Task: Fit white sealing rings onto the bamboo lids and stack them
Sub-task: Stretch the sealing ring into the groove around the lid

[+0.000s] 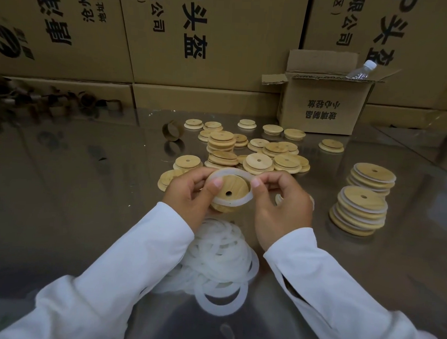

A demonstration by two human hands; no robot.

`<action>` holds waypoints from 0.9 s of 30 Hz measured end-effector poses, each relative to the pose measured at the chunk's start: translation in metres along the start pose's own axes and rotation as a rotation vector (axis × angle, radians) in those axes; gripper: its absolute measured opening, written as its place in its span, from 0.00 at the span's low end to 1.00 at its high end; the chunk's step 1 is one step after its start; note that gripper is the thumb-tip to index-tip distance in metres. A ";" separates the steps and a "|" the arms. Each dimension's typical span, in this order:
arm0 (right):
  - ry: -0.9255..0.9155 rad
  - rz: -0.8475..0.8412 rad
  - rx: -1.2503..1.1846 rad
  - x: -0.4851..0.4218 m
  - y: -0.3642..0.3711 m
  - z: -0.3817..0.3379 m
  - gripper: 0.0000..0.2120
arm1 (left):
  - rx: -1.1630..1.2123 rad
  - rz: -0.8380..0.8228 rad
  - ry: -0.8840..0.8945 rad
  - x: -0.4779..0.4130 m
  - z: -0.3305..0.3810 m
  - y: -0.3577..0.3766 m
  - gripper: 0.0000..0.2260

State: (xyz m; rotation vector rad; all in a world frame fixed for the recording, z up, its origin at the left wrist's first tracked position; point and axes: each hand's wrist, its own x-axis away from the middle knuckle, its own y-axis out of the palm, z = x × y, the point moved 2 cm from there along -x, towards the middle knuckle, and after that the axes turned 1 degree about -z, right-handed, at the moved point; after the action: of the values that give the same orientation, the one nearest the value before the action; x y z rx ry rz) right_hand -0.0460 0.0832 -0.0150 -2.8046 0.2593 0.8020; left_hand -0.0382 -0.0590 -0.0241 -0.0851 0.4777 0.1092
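Counter (61, 186): polished metal, glossy, reflective. Lids (259, 161): pale bamboo, smooth, matt, visible grain. Sealing rings (223, 260): translucent white rubbery plastic, matt. Boxes (211, 39): brown corrugated cardboard, matt. Bottle (362, 70): clear plastic. Sleeves (124, 262): white cloth.

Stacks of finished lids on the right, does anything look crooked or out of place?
Yes. The nearer stack is staggered: its lower lids sit offset from the top ones, so it leans. The farther stack is somewhat uneven too. Neither has toppled.
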 end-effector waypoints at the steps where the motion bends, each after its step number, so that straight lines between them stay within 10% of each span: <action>1: 0.003 -0.011 -0.007 0.000 0.000 0.000 0.10 | 0.005 0.004 -0.011 0.000 0.000 0.000 0.06; 27: 0.292 0.027 -0.251 0.007 0.012 0.009 0.07 | 0.372 0.040 -0.244 -0.003 -0.001 0.000 0.06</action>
State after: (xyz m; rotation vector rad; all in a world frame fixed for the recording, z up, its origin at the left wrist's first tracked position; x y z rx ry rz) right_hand -0.0471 0.0730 -0.0279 -3.1604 0.2587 0.4543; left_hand -0.0419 -0.0593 -0.0238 0.2996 0.2498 0.0673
